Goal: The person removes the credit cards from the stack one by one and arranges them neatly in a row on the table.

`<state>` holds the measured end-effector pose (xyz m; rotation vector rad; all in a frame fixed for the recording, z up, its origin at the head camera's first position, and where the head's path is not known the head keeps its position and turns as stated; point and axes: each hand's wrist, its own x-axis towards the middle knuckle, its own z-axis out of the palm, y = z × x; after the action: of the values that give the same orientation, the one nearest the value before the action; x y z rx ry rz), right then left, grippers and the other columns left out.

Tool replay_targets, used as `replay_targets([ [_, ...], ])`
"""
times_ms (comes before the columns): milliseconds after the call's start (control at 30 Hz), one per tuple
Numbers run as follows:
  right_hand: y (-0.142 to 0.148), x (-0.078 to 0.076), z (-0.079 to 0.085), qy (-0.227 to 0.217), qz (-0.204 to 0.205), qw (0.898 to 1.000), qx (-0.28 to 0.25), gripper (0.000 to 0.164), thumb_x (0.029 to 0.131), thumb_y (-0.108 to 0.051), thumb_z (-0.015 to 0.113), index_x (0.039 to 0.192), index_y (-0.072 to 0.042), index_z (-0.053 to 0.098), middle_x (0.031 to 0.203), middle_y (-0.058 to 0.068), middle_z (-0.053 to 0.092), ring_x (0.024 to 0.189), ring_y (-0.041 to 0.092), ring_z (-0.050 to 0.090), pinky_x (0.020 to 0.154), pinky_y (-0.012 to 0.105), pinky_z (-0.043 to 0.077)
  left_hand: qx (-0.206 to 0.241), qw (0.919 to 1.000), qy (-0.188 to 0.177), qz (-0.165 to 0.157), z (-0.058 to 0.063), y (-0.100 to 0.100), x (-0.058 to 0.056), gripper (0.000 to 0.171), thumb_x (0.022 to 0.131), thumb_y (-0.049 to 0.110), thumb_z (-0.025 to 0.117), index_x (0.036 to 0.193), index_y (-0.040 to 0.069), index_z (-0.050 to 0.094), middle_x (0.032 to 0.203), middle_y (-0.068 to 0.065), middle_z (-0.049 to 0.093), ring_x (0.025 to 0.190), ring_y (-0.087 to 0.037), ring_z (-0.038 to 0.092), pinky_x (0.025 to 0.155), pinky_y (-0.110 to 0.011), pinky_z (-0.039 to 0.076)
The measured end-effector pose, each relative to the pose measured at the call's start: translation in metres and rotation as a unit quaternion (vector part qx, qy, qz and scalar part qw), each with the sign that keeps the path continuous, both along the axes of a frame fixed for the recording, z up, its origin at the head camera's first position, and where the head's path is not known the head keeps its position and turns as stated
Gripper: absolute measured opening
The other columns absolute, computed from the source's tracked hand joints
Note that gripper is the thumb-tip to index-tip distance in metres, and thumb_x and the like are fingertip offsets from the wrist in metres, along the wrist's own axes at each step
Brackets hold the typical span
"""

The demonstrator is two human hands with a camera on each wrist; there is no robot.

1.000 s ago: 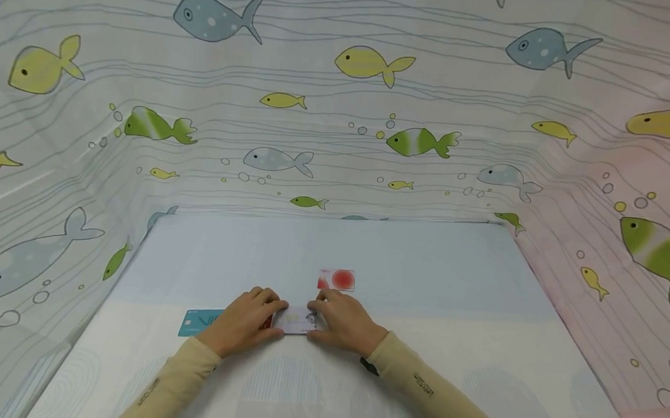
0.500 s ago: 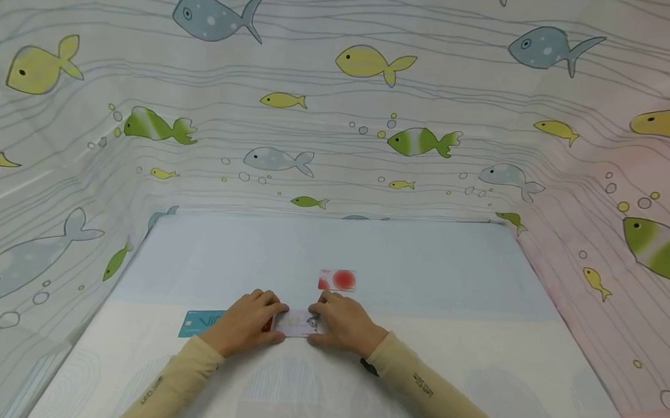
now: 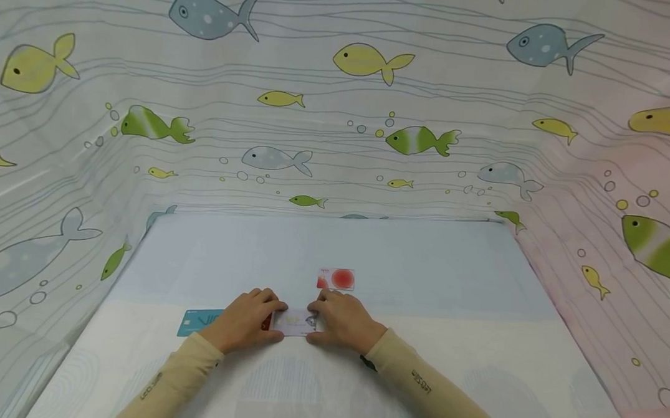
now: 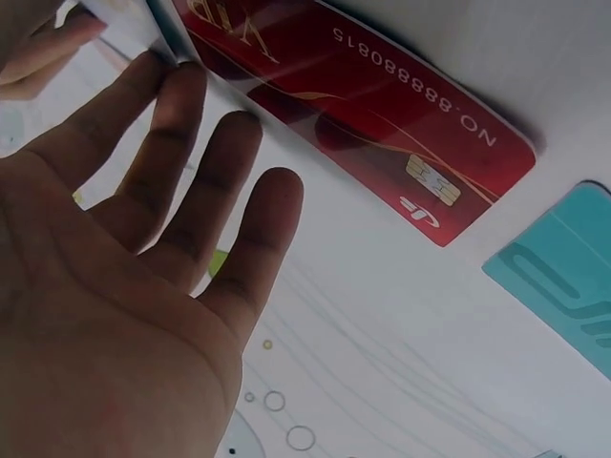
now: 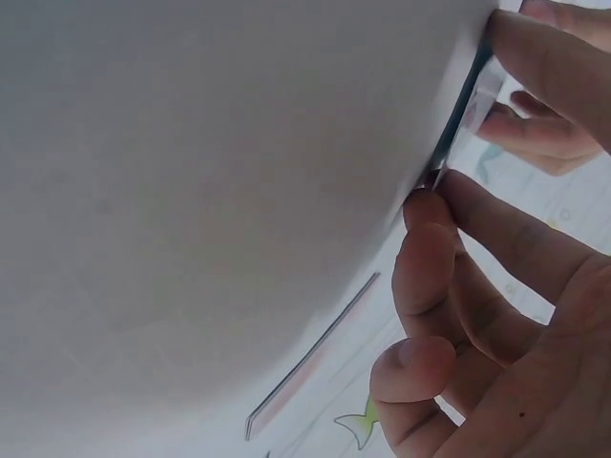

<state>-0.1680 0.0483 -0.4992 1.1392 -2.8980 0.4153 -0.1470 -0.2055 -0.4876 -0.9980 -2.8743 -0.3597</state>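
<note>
A white card (image 3: 295,323) lies between both hands near the table's middle. My left hand (image 3: 244,320) pinches its left side between thumb and forefinger, the other fingers stretched out. At the card's right side, thumb and fingers of my right hand (image 3: 344,321) pinch the opposite edge. Mostly behind my left hand in the head view is a red card (image 4: 372,124) with a gold chip and a printed number, lying next to the white one. A teal card (image 3: 195,321) lies left of the red one. In the right wrist view the white card (image 5: 484,95) appears edge-on.
A white card with red circles (image 3: 336,279) lies just beyond my right hand. The table (image 3: 422,269) has a pale blue and white cover. A fish-patterned curtain (image 3: 338,128) encloses its back and sides.
Both hands keep hold of the white card, which shifts slightly toward me and then stays nearly still. The other cards stay in place.
</note>
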Motion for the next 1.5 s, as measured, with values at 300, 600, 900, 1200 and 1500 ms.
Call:
replay_targets([
  [300,0.0,0.0,-0.001,0.007,0.005,1.0,0.001,0.052,0.079,-0.049,0.083,0.12,-0.019,0.073,0.105,-0.004,0.06,0.078,0.008,0.057,0.066,0.021,0.047,-0.012,0.9999,-0.001,0.004,-0.003,-0.002,0.0,0.05,0.081,0.041,0.084,0.12,0.012,0.071,0.108,0.0,0.061,0.094,-0.019,0.057,0.077,-0.038,0.049],
  [600,0.0,0.001,0.0,0.019,0.009,1.0,-0.004,0.052,0.079,-0.048,0.084,0.119,-0.018,0.073,0.104,-0.003,0.061,0.078,0.008,0.058,0.065,0.021,0.047,-0.014,0.9999,0.001,0.001,-0.002,-0.004,0.0,0.05,0.081,0.041,0.084,0.12,0.012,0.071,0.108,0.0,0.061,0.095,-0.02,0.058,0.076,-0.039,0.049],
  [900,0.0,0.001,-0.004,0.014,-0.001,1.0,0.006,0.051,0.08,-0.049,0.082,0.121,-0.019,0.072,0.107,-0.004,0.06,0.079,0.009,0.057,0.066,0.022,0.047,-0.005,1.0,-0.006,-0.003,-0.004,-0.004,0.0,0.049,0.082,0.039,0.083,0.121,0.011,0.07,0.109,0.0,0.06,0.095,-0.019,0.057,0.077,-0.039,0.049],
  [1200,0.003,0.003,-0.001,0.011,-0.004,1.0,0.011,0.052,0.081,-0.048,0.081,0.122,-0.018,0.072,0.107,-0.003,0.06,0.081,0.01,0.057,0.068,0.024,0.048,-0.012,0.9999,-0.005,-0.001,-0.003,-0.002,-0.002,0.049,0.082,0.039,0.083,0.12,0.011,0.071,0.108,-0.001,0.061,0.094,-0.019,0.056,0.077,-0.038,0.049],
  [1500,0.01,0.001,0.003,0.004,-0.007,1.0,0.006,0.051,0.083,-0.047,0.08,0.124,-0.017,0.071,0.112,-0.001,0.062,0.087,0.013,0.06,0.075,0.028,0.052,-0.006,1.0,0.003,-0.001,-0.001,-0.001,-0.005,0.046,0.084,0.044,0.081,0.116,0.012,0.073,0.104,0.0,0.063,0.094,-0.02,0.058,0.076,-0.038,0.05],
])
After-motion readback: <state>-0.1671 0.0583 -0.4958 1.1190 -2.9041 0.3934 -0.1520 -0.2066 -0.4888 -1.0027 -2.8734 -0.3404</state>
